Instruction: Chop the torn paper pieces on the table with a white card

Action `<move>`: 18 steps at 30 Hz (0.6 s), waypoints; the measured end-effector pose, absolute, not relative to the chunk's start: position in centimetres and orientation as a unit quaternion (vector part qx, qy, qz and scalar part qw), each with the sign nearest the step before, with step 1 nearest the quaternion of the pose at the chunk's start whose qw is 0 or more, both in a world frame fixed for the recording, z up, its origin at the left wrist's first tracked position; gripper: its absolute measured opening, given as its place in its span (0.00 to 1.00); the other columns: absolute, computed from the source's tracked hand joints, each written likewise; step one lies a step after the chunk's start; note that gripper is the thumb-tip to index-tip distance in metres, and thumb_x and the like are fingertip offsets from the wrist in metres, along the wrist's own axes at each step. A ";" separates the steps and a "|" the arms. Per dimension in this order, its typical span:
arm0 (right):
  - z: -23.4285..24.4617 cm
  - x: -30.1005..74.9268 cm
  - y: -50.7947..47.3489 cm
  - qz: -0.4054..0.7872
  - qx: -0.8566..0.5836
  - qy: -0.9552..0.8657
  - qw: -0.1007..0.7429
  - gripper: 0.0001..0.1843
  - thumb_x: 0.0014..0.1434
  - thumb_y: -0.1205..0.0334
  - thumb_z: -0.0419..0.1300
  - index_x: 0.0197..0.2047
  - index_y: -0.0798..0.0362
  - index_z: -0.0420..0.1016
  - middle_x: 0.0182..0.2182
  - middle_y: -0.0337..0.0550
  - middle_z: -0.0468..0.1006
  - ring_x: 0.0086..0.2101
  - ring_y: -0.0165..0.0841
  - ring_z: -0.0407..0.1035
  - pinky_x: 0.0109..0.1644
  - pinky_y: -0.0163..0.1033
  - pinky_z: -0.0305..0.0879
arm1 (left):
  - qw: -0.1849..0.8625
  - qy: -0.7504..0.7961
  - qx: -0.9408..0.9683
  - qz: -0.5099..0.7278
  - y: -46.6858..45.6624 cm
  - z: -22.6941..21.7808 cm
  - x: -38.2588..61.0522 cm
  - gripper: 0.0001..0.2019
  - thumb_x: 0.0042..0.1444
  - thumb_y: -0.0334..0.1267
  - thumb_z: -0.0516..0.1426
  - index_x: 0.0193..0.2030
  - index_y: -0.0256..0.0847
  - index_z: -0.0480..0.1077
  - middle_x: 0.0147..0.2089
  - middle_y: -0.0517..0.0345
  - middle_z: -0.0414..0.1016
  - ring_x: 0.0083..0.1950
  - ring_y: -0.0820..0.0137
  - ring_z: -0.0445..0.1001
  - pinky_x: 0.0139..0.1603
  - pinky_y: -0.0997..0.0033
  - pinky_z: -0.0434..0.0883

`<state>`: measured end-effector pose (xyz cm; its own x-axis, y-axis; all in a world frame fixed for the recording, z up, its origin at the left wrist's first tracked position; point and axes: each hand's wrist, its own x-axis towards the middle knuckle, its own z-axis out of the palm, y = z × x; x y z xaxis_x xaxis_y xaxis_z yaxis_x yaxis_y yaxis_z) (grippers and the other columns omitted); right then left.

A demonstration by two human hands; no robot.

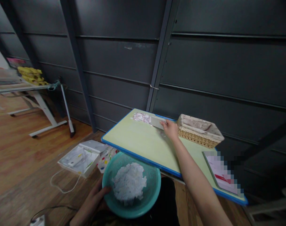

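My right hand (170, 128) reaches across a pale green table with a blue rim (124, 147) and is closed on a flat grey scraper-like board (157, 122). The board's far end lies against a small heap of shredded paper bits (141, 117) at the table's far edge. My left hand (95, 196) grips the left rim of a teal plastic basin (152, 194), held below the table's near edge. A mound of white shredded paper (130, 183) fills the basin.
A woven basket lined with cloth (199, 130) stands just right of my right hand. A printed sheet (221, 174) lies at the table's right end. On the wooden floor sit an open white box with a cable (83, 157) and a power strip (38, 220). A dark panelled wall (204, 62) stands behind.
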<state>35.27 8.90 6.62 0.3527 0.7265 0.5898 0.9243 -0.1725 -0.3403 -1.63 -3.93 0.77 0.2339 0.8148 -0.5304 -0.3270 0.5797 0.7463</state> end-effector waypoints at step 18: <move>6.1 35.1 9.5 -0.114 -0.716 -0.585 0.364 0.18 0.61 0.50 0.51 0.35 0.53 0.76 0.25 0.43 0.76 0.25 0.33 0.64 0.29 0.35 0.47 | 0.722 0.507 0.272 0.385 -3.8 0.5 -1.9 0.42 0.41 0.38 0.68 0.65 0.42 0.58 0.50 0.48 0.81 0.50 0.50 0.77 0.37 0.62 0.79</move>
